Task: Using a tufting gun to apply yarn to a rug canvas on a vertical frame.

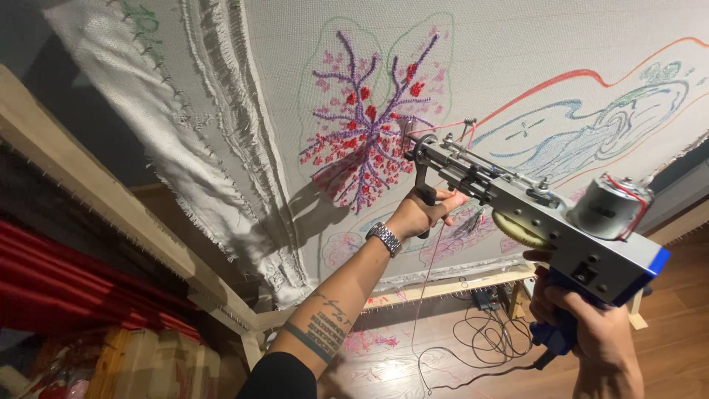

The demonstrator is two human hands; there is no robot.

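Right now my right hand (591,325) is wrapped tight around the blue grip of the silver metal tufting gun (517,203), and my left hand (427,210) is closed on its black front handle. Its long axis runs from my right hand up and leftward, so the needle tip sits just beside the purple-and-red branching yarn motif (369,125) on the white stretched backing cloth (517,52). My left hand is the nearer one to the cloth. A thin red yarn strand (450,127) feeds toward the tip.
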